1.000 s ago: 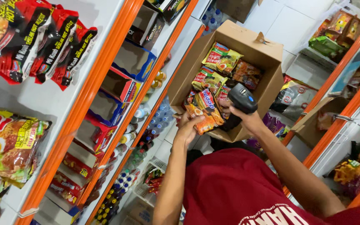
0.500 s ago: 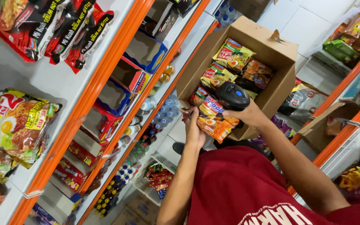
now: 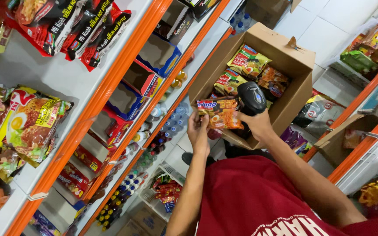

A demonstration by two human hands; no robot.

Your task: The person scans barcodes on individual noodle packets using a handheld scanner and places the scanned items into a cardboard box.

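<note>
My left hand [image 3: 197, 130] grips an orange instant-noodle packet [image 3: 220, 114] by its left edge and holds it in front of an open cardboard box [image 3: 294, 94]. My right hand [image 3: 258, 124] holds a black handheld scanner [image 3: 251, 98], whose head sits right against the packet's right end. Inside the box lie more noodle packets: a green and yellow one [image 3: 246, 60] and several orange ones [image 3: 273, 81]. My red shirt [image 3: 250, 196] fills the lower middle of the view.
Orange-edged white shelves [image 3: 123, 65] run along the left, with noodle packs [image 3: 31, 122], blue and red cartons [image 3: 147, 81] and small bottles [image 3: 171, 118]. A second shelf [image 3: 364, 91] with snack bags stands on the right. White floor tiles lie beyond the box.
Both hands have stayed together at the box front. The noodle packet is now turned flatter towards me, with the scanner at its right end. My view has tilted a little.
</note>
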